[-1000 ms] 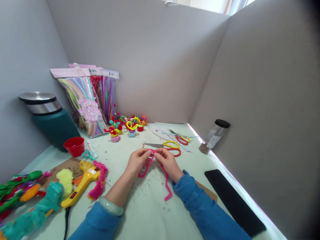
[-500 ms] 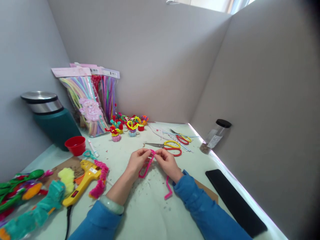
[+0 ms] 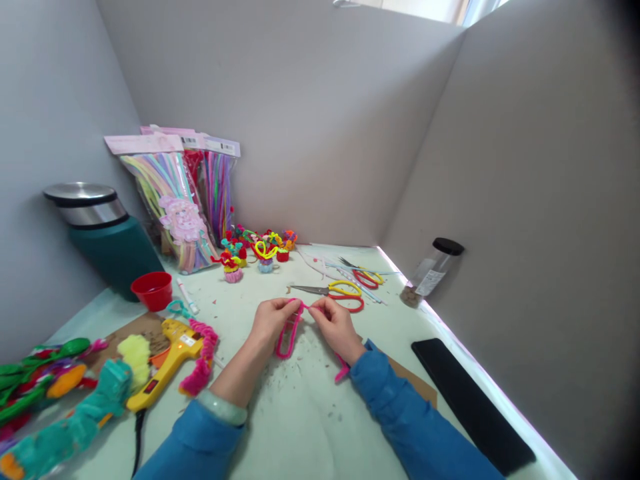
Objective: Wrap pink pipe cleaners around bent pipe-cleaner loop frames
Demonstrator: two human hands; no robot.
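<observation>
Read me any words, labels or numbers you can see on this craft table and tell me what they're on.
Nothing can be read.
Header cards on the pipe cleaner packs: print and barcodes too small.
Jar label: blurred.
Glue gun stickers: too small.
Pen: no legible marking.

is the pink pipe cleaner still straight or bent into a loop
Bent: the pink pipe cleaner forms a narrow loop hanging below the left hand, pinched by the right hand too.

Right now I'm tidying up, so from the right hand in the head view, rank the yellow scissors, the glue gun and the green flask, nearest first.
From the right hand:
1. Yellow scissors, just beyond it.
2. Glue gun, across on the left.
3. Green flask, far left by the wall.
</observation>
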